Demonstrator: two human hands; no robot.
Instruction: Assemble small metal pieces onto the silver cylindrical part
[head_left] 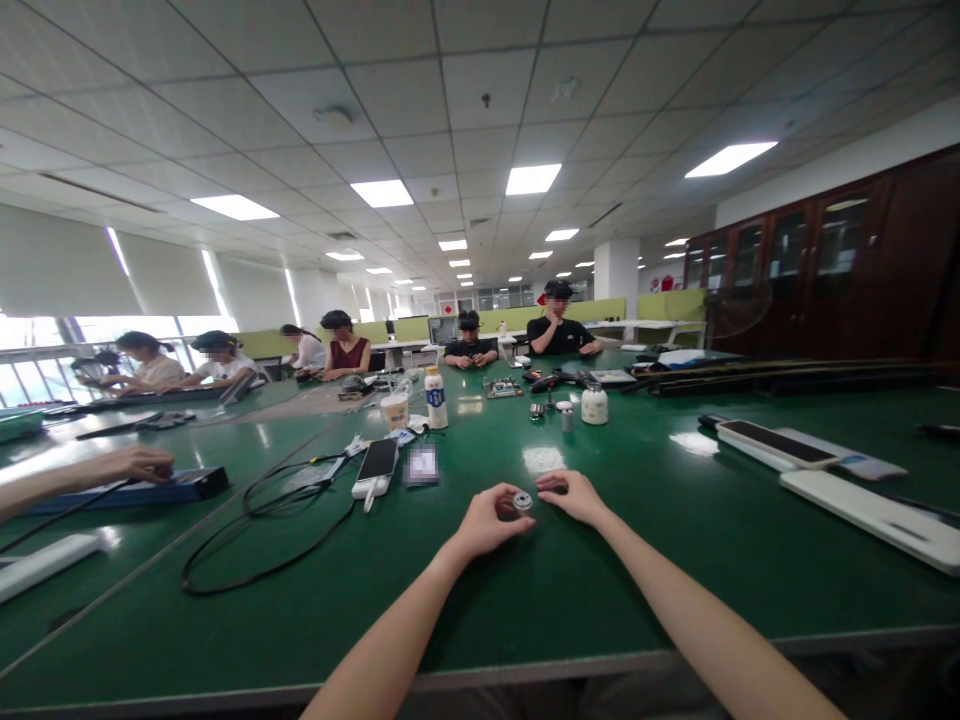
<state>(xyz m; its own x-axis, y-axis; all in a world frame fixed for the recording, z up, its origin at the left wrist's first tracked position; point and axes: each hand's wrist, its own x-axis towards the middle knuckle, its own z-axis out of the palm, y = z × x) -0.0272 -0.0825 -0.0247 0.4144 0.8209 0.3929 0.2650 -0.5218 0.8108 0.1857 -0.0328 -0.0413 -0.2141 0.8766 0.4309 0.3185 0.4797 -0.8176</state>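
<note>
My left hand (pixel 491 522) is curled round a small silver cylinder (pixel 523 502), thumb and fingers on its sides. Dark openings show in the cylinder's round top, but I cannot make out its exact kind. Just to the right of it is my right hand (pixel 574 497), with its fingers loosely bent and nothing visible in them. A small gap separates those fingertips from the cylinder. Both hands are low over the green tabletop (pixel 555 600).
Farther back stand a white jar (pixel 595 404), a small grey cylinder (pixel 567 418) and a bottle (pixel 436 398). A phone (pixel 377 460) and a looped black cable (pixel 247 510) lie to the left. White flat devices (pixel 870 518) lie right. A co-worker's hand (pixel 139 464) reaches in from the left.
</note>
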